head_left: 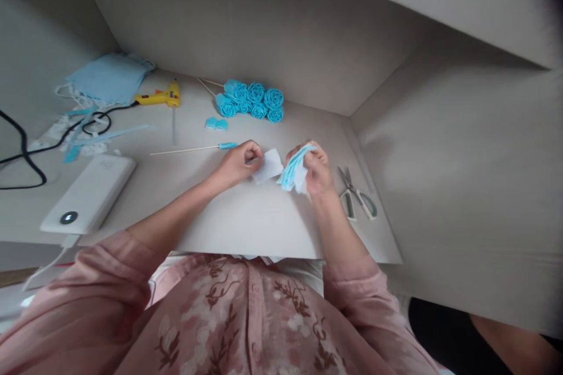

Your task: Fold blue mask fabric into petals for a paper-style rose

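My left hand (241, 163) pinches the edge of a thin white square sheet (269, 166) above the table. Close by on the right, my right hand (315, 167) is closed around a stack of light blue and white mask-fabric pieces (292, 171), fanned and a little blurred. Just beyond my left hand lies a thin wooden stick (185, 150) with a blue wrapped tip (227, 145). Farther back are a small folded blue piece (216, 123) and a cluster of blue rosette flowers (255, 99), some on sticks.
Scissors (354, 194) lie partly open beside my right forearm. At the left are a white power bank (90, 194), black cable (26, 155), fabric scraps (83, 135), a yellow glue gun (160, 96) and piled blue masks (109, 77). Walls (461, 176) enclose the table's back and sides.
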A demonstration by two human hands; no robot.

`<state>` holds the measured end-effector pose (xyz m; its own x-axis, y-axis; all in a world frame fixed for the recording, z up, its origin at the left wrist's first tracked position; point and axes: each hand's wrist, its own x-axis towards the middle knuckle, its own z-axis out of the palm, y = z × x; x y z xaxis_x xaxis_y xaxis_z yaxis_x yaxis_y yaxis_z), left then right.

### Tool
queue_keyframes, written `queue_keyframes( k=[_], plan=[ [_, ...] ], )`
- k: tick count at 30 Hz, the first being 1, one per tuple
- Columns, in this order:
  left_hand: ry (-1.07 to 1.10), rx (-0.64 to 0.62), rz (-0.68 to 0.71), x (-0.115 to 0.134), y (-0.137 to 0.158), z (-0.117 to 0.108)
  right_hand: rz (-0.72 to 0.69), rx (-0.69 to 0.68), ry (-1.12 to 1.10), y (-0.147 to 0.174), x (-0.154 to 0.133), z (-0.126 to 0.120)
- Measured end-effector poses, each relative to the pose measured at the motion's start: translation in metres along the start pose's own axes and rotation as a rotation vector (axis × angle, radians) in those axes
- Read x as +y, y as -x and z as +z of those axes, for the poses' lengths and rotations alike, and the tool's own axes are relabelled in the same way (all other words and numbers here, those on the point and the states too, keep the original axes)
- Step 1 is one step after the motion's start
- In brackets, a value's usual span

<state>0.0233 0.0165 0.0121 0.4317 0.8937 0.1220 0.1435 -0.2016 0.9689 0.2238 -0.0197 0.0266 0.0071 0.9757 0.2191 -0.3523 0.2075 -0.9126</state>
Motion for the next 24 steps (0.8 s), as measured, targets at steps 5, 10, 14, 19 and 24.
queue_keyframes(
  k=[5,10,14,19,24],
  plan=[
    [0.169,0.097,0.023,-0.001,-0.001,0.002,0.113,-0.3,0.144,0.008,0.003,0.001],
    [0.215,0.178,0.071,0.003,0.001,0.002,0.024,-0.149,0.426,0.003,0.014,0.009],
    [0.218,0.2,0.088,0.006,0.003,0.004,-0.171,-0.045,0.643,-0.002,0.018,0.011],
    [0.23,0.175,0.127,0.006,0.004,0.006,-0.224,0.028,0.752,0.0,0.015,0.012],
    [0.164,0.189,0.156,0.006,0.006,0.007,-0.235,0.068,0.756,0.001,0.016,0.012]
  ],
)
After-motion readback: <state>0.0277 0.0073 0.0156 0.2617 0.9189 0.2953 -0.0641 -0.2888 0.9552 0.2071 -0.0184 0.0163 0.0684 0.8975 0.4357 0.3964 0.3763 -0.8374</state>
